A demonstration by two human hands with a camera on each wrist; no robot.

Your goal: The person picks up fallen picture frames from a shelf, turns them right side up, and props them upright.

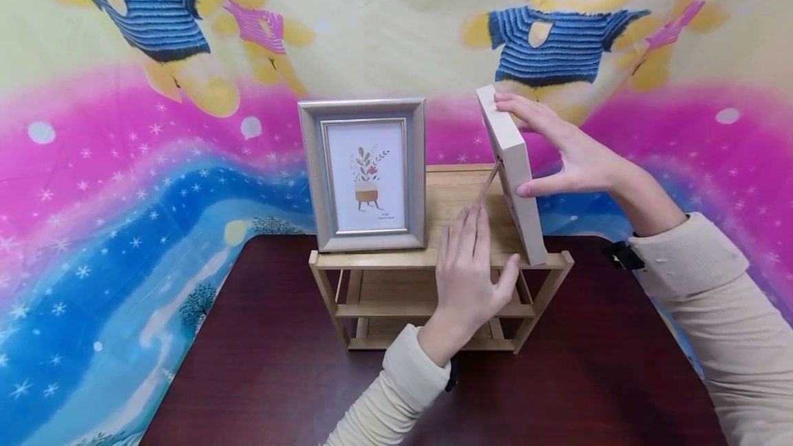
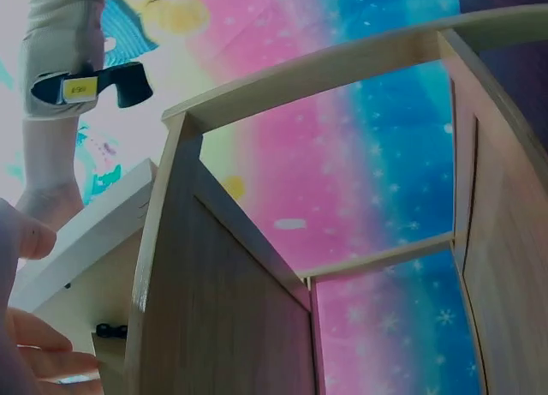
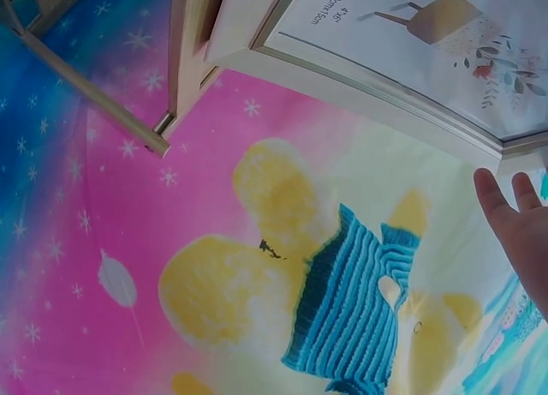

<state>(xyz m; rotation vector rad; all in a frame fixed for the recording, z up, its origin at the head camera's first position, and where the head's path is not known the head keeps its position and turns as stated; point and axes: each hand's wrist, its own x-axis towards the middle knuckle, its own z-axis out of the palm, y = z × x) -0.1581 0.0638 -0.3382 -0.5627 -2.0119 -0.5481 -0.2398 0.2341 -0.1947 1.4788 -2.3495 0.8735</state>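
A white picture frame stands side-on at the right end of the wooden rack's top, its support leg angled out behind it. My right hand holds it by the edges, fingers at the far upper corner and thumb on the nearer edge. In the right wrist view, the front of the frame shows a potted-plant print. My left hand reaches over the front of the rack, fingers extended together and thumb apart, fingertips right at the lower end of the support leg.
Left on the rack's top stands a silver-grey picture frame with a plant print facing me. Lower shelves sit under the top. The rack stands on a dark red table, before a colourful bear-print cloth.
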